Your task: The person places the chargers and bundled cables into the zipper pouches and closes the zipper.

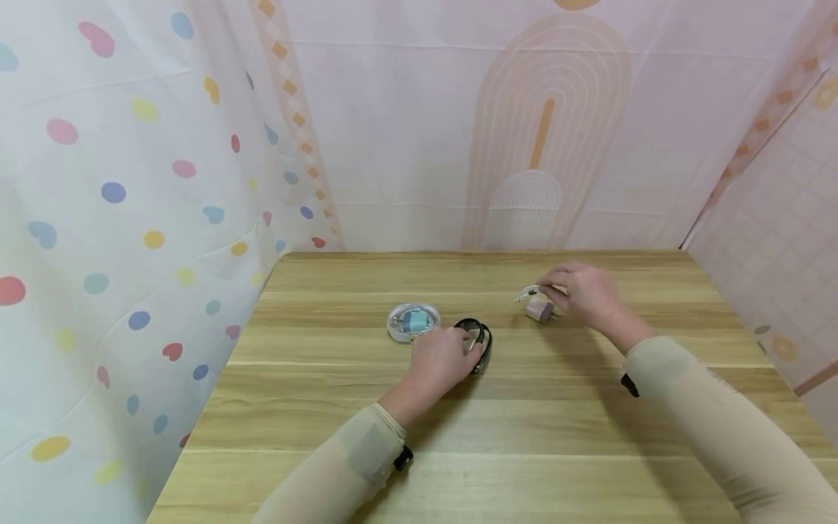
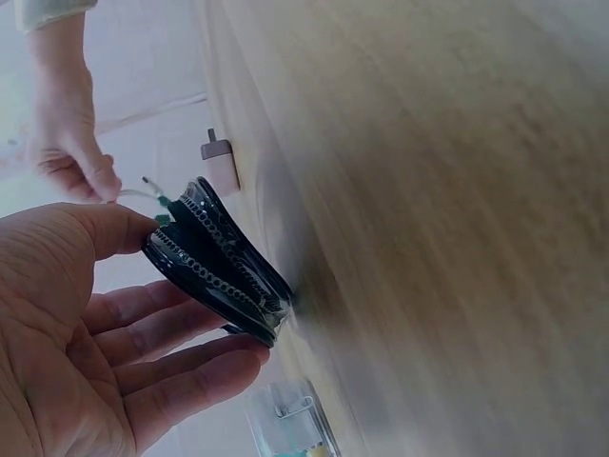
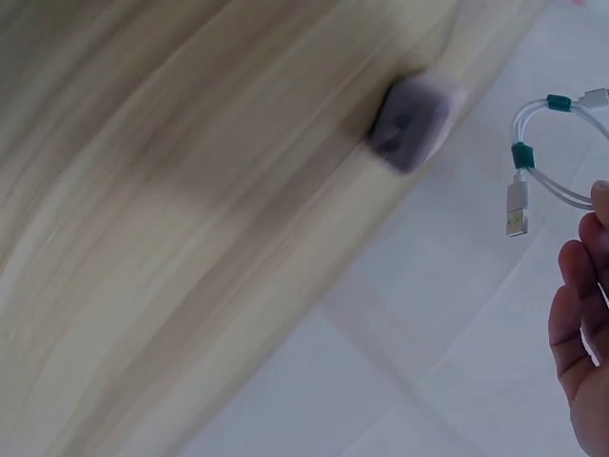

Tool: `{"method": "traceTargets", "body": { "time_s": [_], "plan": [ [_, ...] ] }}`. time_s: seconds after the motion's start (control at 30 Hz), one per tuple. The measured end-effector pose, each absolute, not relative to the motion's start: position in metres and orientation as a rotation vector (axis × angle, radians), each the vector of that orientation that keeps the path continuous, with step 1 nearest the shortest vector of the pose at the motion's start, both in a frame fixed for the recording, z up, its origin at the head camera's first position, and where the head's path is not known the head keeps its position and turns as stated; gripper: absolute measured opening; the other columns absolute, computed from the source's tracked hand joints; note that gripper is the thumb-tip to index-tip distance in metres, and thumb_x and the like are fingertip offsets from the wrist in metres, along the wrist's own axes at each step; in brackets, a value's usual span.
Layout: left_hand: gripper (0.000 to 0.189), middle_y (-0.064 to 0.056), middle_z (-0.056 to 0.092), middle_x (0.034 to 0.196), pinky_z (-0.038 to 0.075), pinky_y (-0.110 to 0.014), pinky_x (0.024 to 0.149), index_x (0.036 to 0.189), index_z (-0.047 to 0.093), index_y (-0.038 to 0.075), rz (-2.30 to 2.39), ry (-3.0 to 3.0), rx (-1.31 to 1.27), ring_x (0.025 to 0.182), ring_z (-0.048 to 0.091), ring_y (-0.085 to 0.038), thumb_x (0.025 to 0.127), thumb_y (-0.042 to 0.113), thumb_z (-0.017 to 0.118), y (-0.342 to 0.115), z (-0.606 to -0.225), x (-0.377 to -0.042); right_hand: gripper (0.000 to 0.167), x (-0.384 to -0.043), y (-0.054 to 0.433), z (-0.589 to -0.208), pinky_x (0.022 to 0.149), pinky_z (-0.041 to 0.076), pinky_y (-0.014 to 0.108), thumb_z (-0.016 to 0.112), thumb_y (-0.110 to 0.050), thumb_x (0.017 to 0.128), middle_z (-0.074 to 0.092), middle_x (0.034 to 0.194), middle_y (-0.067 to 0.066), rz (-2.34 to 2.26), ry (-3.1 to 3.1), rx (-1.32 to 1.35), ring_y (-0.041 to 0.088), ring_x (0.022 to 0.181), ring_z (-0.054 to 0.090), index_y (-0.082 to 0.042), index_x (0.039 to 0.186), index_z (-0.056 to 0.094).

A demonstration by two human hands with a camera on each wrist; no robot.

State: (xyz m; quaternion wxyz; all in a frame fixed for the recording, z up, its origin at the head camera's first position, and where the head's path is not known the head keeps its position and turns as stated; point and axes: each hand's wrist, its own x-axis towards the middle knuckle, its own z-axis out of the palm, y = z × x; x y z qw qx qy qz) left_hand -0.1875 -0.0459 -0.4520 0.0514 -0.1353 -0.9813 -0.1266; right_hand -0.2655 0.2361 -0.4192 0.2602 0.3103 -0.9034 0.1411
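Note:
My left hand (image 1: 439, 360) holds a small black zippered pouch (image 2: 214, 262) between thumb and fingertips. Its zipped sides are spread apart, and the mouth faces up and toward the right hand in the left wrist view. Farther right and above the table, my right hand (image 1: 585, 295) pinches a looped white USB cable (image 3: 520, 195). Green ties bind the loop, and the metal USB plug hangs free in the right wrist view. Just below that hand, a pale pink and mauve charger plug (image 1: 540, 309) lies on the table with its prongs pointing right.
Left of the pouch stands a clear round case (image 1: 395, 324) with a light blue charger (image 1: 415, 321) inside. Everything rests on a wood-grain table (image 1: 314, 415). Patterned curtains (image 1: 393, 145) hang behind it and along both sides.

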Motion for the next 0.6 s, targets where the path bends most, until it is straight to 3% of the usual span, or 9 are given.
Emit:
{"method": "traceTargets", "body": {
  "time_s": [0.17, 0.43, 0.6],
  "plan": [
    [0.037, -0.001, 0.078, 0.075, 0.038, -0.025, 0.04, 0.117, 0.084, 0.019, -0.377, -2.975, -0.408, 0.054, 0.055, -0.012, 0.101, 0.049, 0.068, -0.046, -0.453, -0.189, 0.014, -0.263, 0.218, -0.421, 0.063, 0.062, 0.039, 0.091, -0.004, 0.078, 0.08, 0.087, 0.005, 0.413, -2.243, 1.027, 0.023, 0.075, 0.076, -0.008, 0.091, 0.085],
    [0.034, -0.003, 0.084, 0.091, 0.045, -0.027, 0.042, 0.113, 0.085, 0.018, -0.394, -2.934, -0.427, 0.057, 0.063, -0.013, 0.099, 0.046, 0.071, -0.048, -0.455, -0.19, 0.017, -0.254, 0.202, -0.425, 0.065, 0.064, 0.037, 0.092, -0.003, 0.076, 0.079, 0.085, 0.003, 0.457, -2.138, 1.153, 0.021, 0.077, 0.076, -0.009, 0.089, 0.084],
    [0.035, -0.003, 0.084, 0.091, 0.045, -0.027, 0.042, 0.113, 0.085, 0.018, -0.398, -2.932, -0.431, 0.061, 0.068, -0.016, 0.1, 0.046, 0.07, -0.049, -0.455, -0.19, 0.018, -0.25, 0.195, -0.429, 0.068, 0.064, 0.038, 0.093, -0.001, 0.075, 0.079, 0.085, 0.003, 0.479, -2.087, 1.212, 0.021, 0.078, 0.075, -0.008, 0.088, 0.083]
  ]
}}
